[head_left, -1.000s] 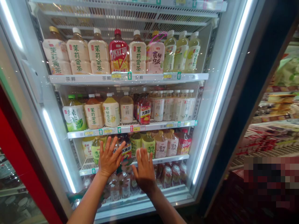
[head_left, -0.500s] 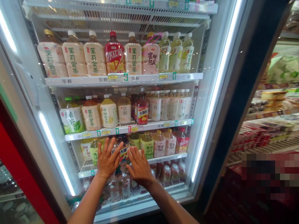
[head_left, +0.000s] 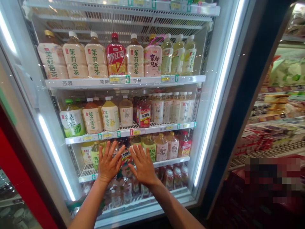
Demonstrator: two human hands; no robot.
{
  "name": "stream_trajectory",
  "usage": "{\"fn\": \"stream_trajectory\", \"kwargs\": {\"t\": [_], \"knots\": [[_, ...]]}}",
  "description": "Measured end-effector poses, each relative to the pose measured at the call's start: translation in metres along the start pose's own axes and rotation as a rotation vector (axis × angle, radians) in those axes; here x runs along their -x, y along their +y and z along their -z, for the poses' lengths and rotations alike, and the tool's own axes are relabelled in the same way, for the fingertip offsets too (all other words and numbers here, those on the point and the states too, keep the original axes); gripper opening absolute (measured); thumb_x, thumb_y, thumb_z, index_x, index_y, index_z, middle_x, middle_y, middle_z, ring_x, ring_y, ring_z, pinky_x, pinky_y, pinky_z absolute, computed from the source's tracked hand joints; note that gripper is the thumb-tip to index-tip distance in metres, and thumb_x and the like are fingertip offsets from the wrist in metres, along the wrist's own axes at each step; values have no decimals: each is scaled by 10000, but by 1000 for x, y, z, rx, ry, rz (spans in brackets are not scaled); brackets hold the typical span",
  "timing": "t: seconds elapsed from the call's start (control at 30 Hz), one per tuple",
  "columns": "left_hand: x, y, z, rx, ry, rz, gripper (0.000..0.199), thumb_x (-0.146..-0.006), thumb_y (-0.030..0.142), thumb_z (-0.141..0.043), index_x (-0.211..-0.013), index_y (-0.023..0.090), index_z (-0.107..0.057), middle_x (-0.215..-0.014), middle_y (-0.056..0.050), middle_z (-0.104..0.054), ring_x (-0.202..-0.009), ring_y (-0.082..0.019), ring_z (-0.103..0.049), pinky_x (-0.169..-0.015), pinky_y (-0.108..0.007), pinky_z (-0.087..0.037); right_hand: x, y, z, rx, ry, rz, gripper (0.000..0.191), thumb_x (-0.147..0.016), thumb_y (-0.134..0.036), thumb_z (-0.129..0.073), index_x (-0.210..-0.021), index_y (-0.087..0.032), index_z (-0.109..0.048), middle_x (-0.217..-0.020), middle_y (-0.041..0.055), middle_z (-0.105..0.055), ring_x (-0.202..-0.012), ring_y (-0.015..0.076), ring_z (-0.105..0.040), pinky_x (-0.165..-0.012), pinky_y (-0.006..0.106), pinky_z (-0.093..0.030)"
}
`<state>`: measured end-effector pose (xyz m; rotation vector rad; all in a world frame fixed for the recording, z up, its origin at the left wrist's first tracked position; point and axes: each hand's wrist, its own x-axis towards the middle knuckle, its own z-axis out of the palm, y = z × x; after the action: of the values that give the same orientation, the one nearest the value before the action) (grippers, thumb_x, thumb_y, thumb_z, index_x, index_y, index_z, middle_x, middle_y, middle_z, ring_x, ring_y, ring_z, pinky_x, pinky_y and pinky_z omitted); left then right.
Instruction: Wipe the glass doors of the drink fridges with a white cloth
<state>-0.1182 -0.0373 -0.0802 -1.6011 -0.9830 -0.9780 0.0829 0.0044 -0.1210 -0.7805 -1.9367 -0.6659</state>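
Both my hands are raised, palms forward, before a lit drinks fridge. My left hand (head_left: 110, 163) holds nothing, and its fingers are spread. Beside it, my right hand (head_left: 143, 165) is also empty, with the thumb out and the fingers stretched. Behind them lies the lower bottle shelf (head_left: 164, 162), where a dark "大冰茶" iced tea bottle (head_left: 125, 156) shows in the gap between the hands. A green tea bottle (head_left: 95, 156) stands left of my left hand. Another green bottle (head_left: 149, 148) is partly hidden by my right fingers. Whether either hand touches anything, I cannot tell.
Large tea bottles (head_left: 95, 60) line the upper shelf (head_left: 152, 80), with smaller ones such as a green tea bottle (head_left: 72, 121) on the middle shelf (head_left: 157, 128). Drink cans (head_left: 177, 178) sit at the bottom. To the right is an open chiller (head_left: 267, 119) of packaged food.
The fingers of my right hand have spread apart a little. My left hand keeps nearly the same pose, and the bottles stay where they were.
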Motion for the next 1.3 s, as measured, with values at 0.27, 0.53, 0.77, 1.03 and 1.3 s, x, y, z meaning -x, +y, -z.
{"fn": "stream_trajectory", "kwargs": {"t": [0.27,0.53,0.77,1.03,1.3], "knots": [[2,-1,-3,15,-3,2,706,-922,256,-646,-1571,363,-389,-1714,4,-241,-1609,-254,-199,-1345,-501,-87,-1,57,21,65,200,-459,740,-1071,-302,-360,-1669,-186,60,-1755,122,51,-1631,322,1,-1273,682,-139],[0,0,0,0,-5,-3,707,-921,262,-647,-1572,357,-388,-1711,-5,-247,-1608,-255,-200,-1343,-500,-95,-2,30,13,36,17,-19,771,-1055,-379,-447,-1676,-172,-40,-1741,109,-185,-1634,241,-59,-1323,554,-116],[3,-2,-2,-11,-9,0,712,-919,256,-645,-1571,376,-385,-1715,7,-238,-1606,-256,-206,-1341,-501,-105,27,86,15,69,274,-556,727,-1073,-316,-332,-1667,-172,62,-1750,161,49,-1628,339,10,-1238,739,-162],[1,-4,-2,-12,-3,-15,726,-909,236,-657,-1571,366,-389,-1724,5,-226,-1613,-253,-190,-1341,-502,-80,37,50,8,10,-1,-154,813,-1031,-340,-494,-1674,-163,-30,-1736,137,-182,-1628,276,-105,-1313,601,-134],[2,-6,-3,-5,-11,-19,739,-898,243,-680,-1570,360,-397,-1730,2,-221,-1615,-261,-189,-1343,-505,-65,51,37,-1,-5,182,-488,768,-1047,-284,-431,-1668,-109,-13,-1740,182,-59,-1625,338,-53,-1274,667,-210]]}}
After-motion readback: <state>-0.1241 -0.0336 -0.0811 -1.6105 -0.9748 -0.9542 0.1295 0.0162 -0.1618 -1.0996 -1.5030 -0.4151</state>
